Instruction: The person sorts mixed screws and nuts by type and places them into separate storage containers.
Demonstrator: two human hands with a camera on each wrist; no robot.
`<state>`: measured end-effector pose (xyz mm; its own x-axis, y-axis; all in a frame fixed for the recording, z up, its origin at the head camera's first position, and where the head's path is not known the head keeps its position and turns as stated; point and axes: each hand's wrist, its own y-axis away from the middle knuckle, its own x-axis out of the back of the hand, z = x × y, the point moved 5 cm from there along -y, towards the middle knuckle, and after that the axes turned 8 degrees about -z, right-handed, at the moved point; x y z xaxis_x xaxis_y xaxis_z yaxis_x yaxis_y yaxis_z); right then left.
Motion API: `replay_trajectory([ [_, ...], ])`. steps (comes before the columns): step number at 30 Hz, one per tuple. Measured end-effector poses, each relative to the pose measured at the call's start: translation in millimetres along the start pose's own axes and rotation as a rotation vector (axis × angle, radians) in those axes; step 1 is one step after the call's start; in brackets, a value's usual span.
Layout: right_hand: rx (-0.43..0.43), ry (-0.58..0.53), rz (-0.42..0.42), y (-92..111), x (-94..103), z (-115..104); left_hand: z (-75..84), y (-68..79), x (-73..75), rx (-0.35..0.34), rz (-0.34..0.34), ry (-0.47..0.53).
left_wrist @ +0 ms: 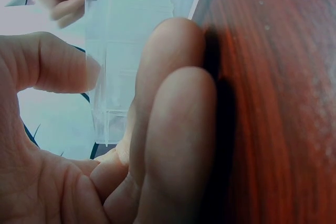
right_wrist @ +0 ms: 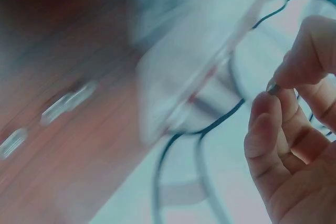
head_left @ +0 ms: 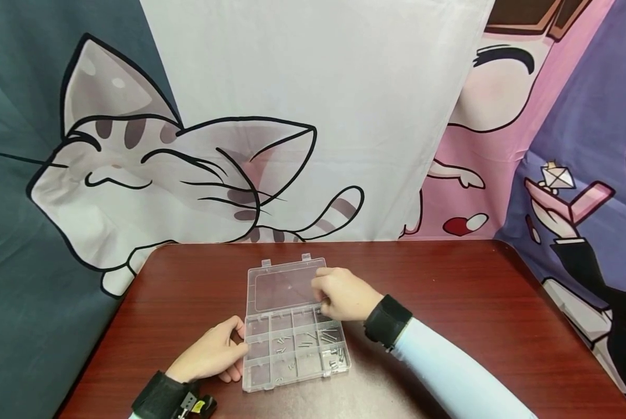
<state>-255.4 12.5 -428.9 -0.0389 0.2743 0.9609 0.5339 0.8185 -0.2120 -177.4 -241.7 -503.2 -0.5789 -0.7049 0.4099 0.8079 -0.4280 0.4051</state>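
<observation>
A clear plastic compartment box (head_left: 257, 349) lies on the table with its lid (head_left: 286, 288) folded back, away from the person. Several small metal screws (head_left: 328, 336) sit in its middle and right compartments. At the box's left side, my left hand (head_left: 208, 352) holds the edge, thumb on the rim (left_wrist: 97, 100) and fingers against the side. Above the back right compartments is my right hand (head_left: 346, 294). Its thumb and index finger pinch a small metal piece (right_wrist: 273, 88), probably a screw; the fingers cover most of it.
The brown wooden table (head_left: 438, 331) extends around the box. Behind it hangs a printed cloth (head_left: 313, 75) with a cartoon cat. Black bands (head_left: 388, 320) wrap both wrists, and a small plug-like device (head_left: 191, 402) sits by the left one.
</observation>
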Motion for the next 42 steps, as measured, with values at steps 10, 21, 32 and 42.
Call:
replay_trajectory([
  [10, 0.174, -0.073, -0.089, -46, -6.9, -82, -1.4, 0.2, 0.9, 0.001, 0.003, -0.004],
  [21, 0.28, -0.088, -0.09, -61, -23.6, -116, 1.3, 1.0, 0.5, -0.051, -0.006, 0.005],
  [32, 0.186, 0.167, -0.335, -45, -28.0, -116, 1.5, 2.9, 1.5, -0.042, 0.002, -0.037],
  [42, 0.095, 0.121, -0.305, -14, -16.8, -69, 0.0, 1.6, 1.0, -0.013, 0.003, 0.001],
])
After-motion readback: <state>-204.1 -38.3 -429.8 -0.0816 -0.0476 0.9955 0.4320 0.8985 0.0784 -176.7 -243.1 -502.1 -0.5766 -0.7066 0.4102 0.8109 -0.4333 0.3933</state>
